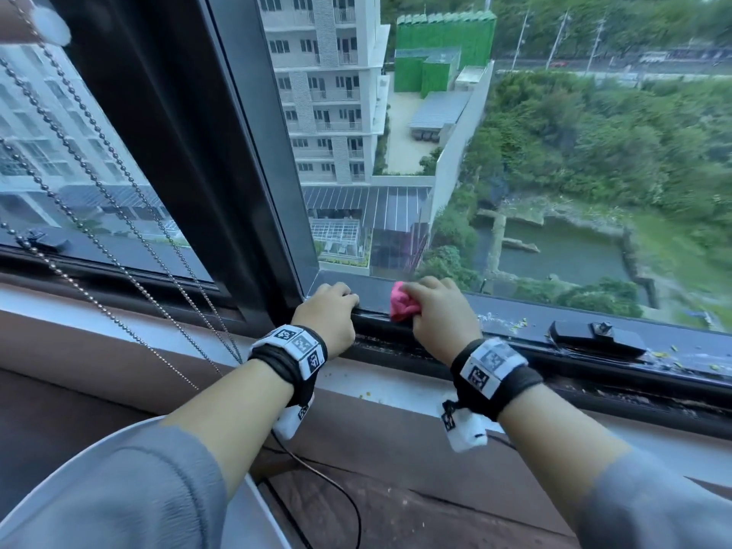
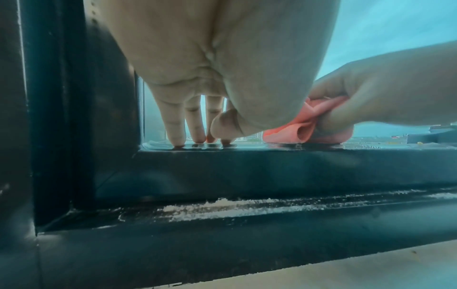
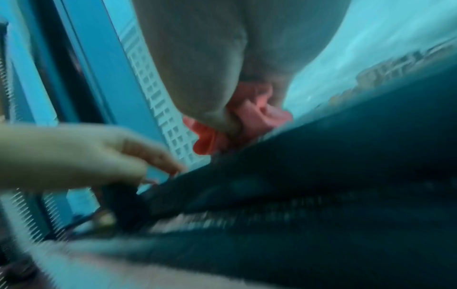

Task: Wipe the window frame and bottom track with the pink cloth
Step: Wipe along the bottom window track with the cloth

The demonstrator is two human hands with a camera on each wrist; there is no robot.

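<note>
A crumpled pink cloth lies on the dark bottom rail of the window frame, and my right hand grips it from above. In the right wrist view, which is blurred, the cloth bunches out under the thumb. My left hand is just left of it, near the frame's corner. Its straight fingertips rest on top of the rail, holding nothing. The bottom track below the rail holds a line of white dust.
The dark vertical frame post stands left of my hands. Bead chains hang at the left. A black latch lies on the rail to the right, with yellow-green specks around it. A cable runs over the brown sill below.
</note>
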